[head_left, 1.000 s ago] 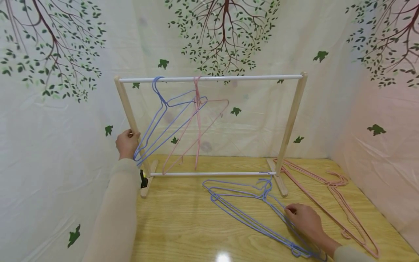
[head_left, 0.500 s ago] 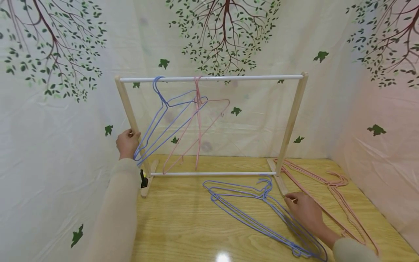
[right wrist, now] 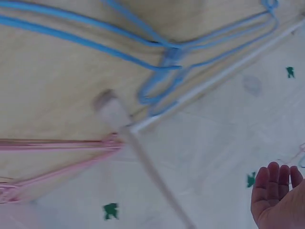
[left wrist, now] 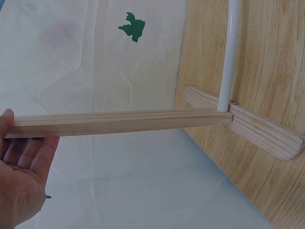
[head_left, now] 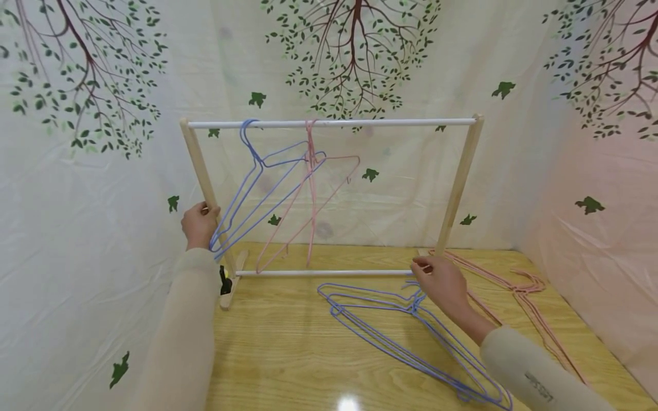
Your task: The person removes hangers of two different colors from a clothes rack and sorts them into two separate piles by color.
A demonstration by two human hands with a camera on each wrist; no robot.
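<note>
My left hand [head_left: 199,225] grips the left wooden post [left wrist: 119,122] of a small clothes rack, thumb on one side and fingers on the other. My right hand [head_left: 443,285] is in front of the rack's lower right corner, over the hook ends of blue wire hangers [head_left: 414,306] lying on the table. In the right wrist view its fingers are relaxed, with nothing seen between them. Blue hangers [head_left: 261,165] and pink hangers [head_left: 311,157] hang from the white top bar [head_left: 390,122], left of its middle. The right foot of the rack is mostly hidden behind my right hand.
Pink hangers [head_left: 520,289] lie on the table right of the rack, partly under my right sleeve. A white lower bar [head_left: 319,273] joins the posts near the table. By the left foot sits a small black object [head_left: 226,283]. Printed sheets enclose the back and sides.
My right hand has moved from beside the blue hangers on the table up and left toward the rack's lower right corner. My left hand and the hanging hangers stay put.
</note>
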